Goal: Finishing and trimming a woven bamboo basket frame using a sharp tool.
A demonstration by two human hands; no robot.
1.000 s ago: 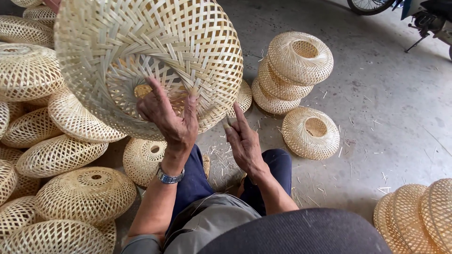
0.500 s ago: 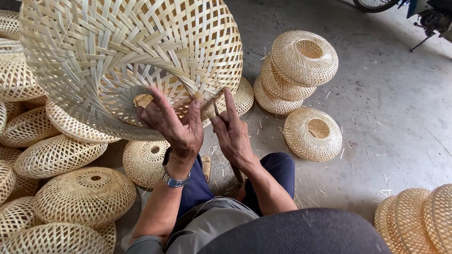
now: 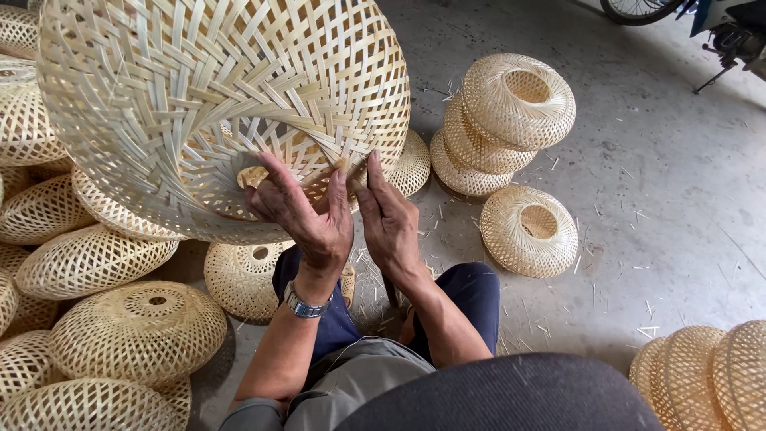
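Both hands, left hand [image 3: 307, 215] and right hand [image 3: 391, 219], hold the large woven bamboo shade [image 3: 215, 104] aloft above the lap, fingers pinching its rim strips; advise keeping strips taut while tucking.

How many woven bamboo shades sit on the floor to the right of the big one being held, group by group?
Stacked pile: 3
Lone shade: 1
Half-hidden shade behind the held shade: 1
Corner row, cut by the frame edge: 3
Total: 8
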